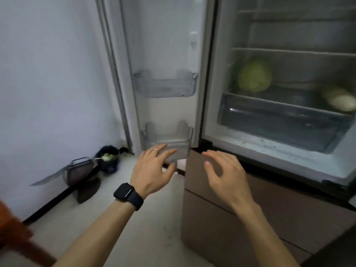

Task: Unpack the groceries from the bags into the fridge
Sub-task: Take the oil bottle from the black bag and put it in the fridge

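The fridge (210, 93) stands open in front of me, its door (163, 45) swung to the left. A green cabbage (254, 75) rests on the lowest shelf above a clear crisper drawer (269, 116). A pale vegetable (341, 99) lies at the right edge of that shelf. My left hand (154, 170), with a black watch and a ring, hovers open in front of the lower door bin (169, 143). My right hand (225, 170) is open too, spread over the top of the brown lower drawer front (221, 218). Neither hand holds anything. No grocery bags are in view.
An upper door bin (165, 83) holds nothing. On the floor by the left wall sit a dark bag with pale food scraps (107, 157), a dustpan (81, 170) and a dark cloth (88, 189). A reddish wooden piece (11, 228) juts in at the lower left.
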The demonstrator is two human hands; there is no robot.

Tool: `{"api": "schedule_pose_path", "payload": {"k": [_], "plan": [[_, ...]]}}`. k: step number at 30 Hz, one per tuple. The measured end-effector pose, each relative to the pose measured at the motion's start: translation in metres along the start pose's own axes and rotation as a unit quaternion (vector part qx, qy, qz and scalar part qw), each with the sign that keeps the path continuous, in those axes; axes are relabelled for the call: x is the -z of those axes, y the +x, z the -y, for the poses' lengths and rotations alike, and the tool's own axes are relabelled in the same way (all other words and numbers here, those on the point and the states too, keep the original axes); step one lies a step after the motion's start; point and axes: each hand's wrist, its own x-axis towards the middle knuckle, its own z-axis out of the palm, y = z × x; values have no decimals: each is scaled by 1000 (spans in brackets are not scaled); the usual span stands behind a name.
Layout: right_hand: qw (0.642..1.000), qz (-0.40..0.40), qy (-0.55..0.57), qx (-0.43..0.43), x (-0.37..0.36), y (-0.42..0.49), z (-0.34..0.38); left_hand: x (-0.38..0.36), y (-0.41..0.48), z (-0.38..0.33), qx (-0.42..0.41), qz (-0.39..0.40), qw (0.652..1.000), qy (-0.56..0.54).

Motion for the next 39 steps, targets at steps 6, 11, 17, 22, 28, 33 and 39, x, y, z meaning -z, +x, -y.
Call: {"api": "schedule_pose_path", "payload": {"k": [6,11,17,22,28,33,39], "plan": [[988,146,37,32,-131,-43,85,22,-132,129,157,34,986,47],[963,256,35,77,-222,-95,179,63,-261,221,267,47,960,69],[933,326,59,141,-304,-169,321,126,-413,326,377,24,923,67],[908,363,81,193,-366,-212,427,173,-513,391,446,2,893,62],[883,384,113,245,-421,-247,526,223,-597,458,508,-20,858,70],[851,433,112,276,-477,-260,586,244,-640,518,538,-47,838,76],[815,479,153,289,-567,-265,654,261,-667,607,557,-50,823,103]]}}
